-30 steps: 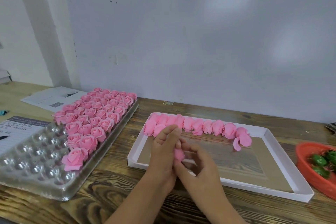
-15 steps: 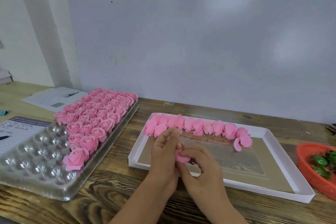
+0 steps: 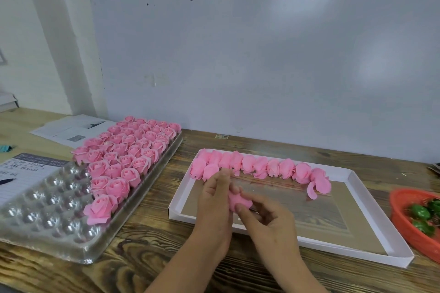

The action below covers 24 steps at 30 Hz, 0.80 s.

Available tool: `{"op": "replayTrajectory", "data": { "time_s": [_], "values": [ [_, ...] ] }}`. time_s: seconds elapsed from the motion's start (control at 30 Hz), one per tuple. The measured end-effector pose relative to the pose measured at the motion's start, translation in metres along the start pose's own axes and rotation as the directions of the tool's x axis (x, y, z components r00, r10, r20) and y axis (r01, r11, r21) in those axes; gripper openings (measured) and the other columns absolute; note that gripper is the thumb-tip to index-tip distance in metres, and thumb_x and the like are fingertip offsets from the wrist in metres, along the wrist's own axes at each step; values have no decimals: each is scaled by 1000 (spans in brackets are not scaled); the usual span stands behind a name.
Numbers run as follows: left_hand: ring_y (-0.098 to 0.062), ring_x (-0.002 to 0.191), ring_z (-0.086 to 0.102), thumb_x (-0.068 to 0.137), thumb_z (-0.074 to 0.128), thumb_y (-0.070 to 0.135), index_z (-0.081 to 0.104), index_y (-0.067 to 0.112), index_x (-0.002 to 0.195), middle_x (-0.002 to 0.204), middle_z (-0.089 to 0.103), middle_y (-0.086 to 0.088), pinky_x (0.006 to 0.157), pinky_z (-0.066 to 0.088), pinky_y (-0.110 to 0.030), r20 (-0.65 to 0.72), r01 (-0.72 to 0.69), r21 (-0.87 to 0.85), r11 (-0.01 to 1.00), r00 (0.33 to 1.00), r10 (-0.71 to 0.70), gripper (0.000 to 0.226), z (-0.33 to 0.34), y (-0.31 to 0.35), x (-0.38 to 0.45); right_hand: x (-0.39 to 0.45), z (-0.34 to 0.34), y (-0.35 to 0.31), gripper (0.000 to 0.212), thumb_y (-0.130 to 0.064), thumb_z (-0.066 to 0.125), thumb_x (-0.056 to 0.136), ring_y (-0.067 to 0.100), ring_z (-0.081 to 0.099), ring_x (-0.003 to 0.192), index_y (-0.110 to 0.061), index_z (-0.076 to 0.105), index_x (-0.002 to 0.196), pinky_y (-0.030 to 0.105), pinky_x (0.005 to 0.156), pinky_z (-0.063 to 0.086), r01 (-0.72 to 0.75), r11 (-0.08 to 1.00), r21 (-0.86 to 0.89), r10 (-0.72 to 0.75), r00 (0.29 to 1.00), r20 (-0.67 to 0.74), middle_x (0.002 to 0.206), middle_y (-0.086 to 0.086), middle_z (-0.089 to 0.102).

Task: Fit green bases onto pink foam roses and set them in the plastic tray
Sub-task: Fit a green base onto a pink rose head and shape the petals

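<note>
A pink foam rose (image 3: 239, 200) sits between both hands over the near left part of the white cardboard tray (image 3: 371, 242). My left hand (image 3: 215, 200) holds it from the left, and my right hand (image 3: 266, 217) pinches its petals from the right. Whether a green base is on it is hidden. A row of unfitted pink roses (image 3: 259, 167) lies along the white tray's far side. The clear plastic tray (image 3: 45, 216) at left holds many finished roses (image 3: 129, 152); its near cells are bare. Green bases (image 3: 420, 213) lie in a red basket (image 3: 404, 223) at right.
Papers (image 3: 69, 129) and a printed sheet with a pen (image 3: 16, 172) lie at the far left of the wooden table (image 3: 147, 252). A white board (image 3: 262, 66) leans against the wall behind.
The rose has turned in my fingers and more of it now shows between the hands. My right fingers have shifted along its petals. Both hands stay in about the same spot.
</note>
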<state>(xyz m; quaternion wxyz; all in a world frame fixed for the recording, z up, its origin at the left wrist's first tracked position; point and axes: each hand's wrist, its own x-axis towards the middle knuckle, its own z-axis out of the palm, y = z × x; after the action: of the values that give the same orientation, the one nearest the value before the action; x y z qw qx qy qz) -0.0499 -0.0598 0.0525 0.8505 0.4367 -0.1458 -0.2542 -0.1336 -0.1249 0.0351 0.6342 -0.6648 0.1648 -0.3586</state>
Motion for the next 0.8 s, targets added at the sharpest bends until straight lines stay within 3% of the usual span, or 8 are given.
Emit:
{"op": "replayTrajectory", "data": {
  "time_s": [0.13, 0.23, 0.33, 0.47, 0.57, 0.7, 0.8],
  "values": [
    [-22, 91, 72, 81, 67, 58, 75, 25, 100, 96, 73, -5, 81, 57, -28, 311, -97, 231, 968, 950, 21, 39, -22, 18, -2, 7, -8, -5, 22, -7, 76, 81, 15, 73, 87, -25, 79, 93, 23, 76, 58, -81, 994, 79, 81, 997, -2, 90, 2, 78],
    [-12, 113, 68, 72, 85, 42, 72, 34, 111, 118, 73, 2, 89, 53, -20, 451, -166, 437, 884, 891, -55, 42, -37, 36, 0, 8, -13, -8, 19, -19, 79, 78, 26, 73, 93, -21, 78, 98, 30, 82, 59, -189, 967, 170, 180, 981, 70, 94, 10, 77],
    [-14, 109, 69, 71, 87, 21, 73, 33, 108, 117, 72, 2, 85, 55, -22, 471, -236, 552, 800, 879, -66, 41, -45, 44, 6, 8, -14, -9, 30, -29, 82, 67, 24, 73, 89, -21, 78, 95, 23, 75, 57, -235, 951, 203, 218, 970, 102, 92, 13, 76],
    [-15, 102, 71, 77, 84, 16, 75, 36, 101, 103, 76, 3, 87, 56, -28, 487, -312, 650, 693, 871, -66, 32, -45, 48, 10, 8, -15, -11, 19, -17, 81, 74, 19, 71, 79, -23, 79, 92, 25, 74, 58, -208, 970, 123, 197, 976, 95, 85, 14, 75],
    [-16, 98, 72, 72, 84, 29, 77, 36, 95, 100, 77, 1, 87, 56, -26, 478, -311, 630, 712, 877, -40, 25, -40, 47, 8, 9, -18, -14, 19, -7, 79, 76, 13, 69, 72, -22, 79, 89, 24, 74, 58, -171, 981, 88, 163, 982, 93, 74, 7, 73],
    [-12, 91, 73, 80, 83, 10, 79, 31, 91, 95, 77, 0, 79, 56, -21, 470, -280, 572, 771, 882, -27, 24, -39, 41, 9, 11, -23, -17, 20, -4, 79, 77, 10, 69, 72, -20, 80, 87, 18, 68, 55, -133, 990, 57, 127, 987, 98, 76, 5, 75],
    [-15, 89, 73, 74, 81, 16, 81, 27, 89, 93, 78, -3, 79, 57, -22, 423, -225, 541, 810, 906, -31, 18, -37, 34, 9, 13, -25, -19, 20, -1, 77, 78, 5, 69, 70, -20, 79, 85, 15, 64, 52, -101, 995, -5, 101, 989, 107, 79, 4, 76]
  ]
}}
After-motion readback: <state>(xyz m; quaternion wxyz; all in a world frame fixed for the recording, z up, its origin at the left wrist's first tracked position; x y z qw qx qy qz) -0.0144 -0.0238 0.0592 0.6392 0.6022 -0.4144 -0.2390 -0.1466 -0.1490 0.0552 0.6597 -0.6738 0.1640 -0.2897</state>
